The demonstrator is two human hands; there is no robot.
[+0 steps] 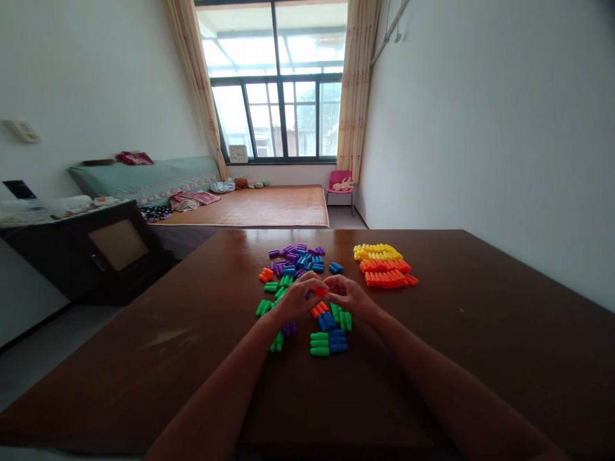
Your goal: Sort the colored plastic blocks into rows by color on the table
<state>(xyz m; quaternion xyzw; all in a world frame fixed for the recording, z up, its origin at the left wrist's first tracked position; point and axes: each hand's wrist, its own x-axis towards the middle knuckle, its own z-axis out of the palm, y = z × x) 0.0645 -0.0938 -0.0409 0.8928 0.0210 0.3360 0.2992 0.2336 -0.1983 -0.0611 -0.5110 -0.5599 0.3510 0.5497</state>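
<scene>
My left hand (302, 296) and my right hand (350, 297) meet over the middle of the table, fingers closed from both sides on a small orange-red plastic block (321, 291). Fingers cover most of that block. Just below them lie joined orange blocks (319, 310) and blue blocks (327, 321), with green blocks (342, 317) beside my right wrist. Nearer to me, a green row (319, 344) touches a blue row (339, 340). More green blocks (264, 308) lie left of my left hand. Purple blocks (291, 255) and blue ones (307, 261) are heaped beyond my hands.
Yellow blocks (377, 251) and orange blocks (388, 273) stand in lined-up rows at the far right of the brown table (461, 358). Behind it are a bed (273, 205), a pink chair (340, 177) and a window. A dark cabinet (106, 246) is at the left.
</scene>
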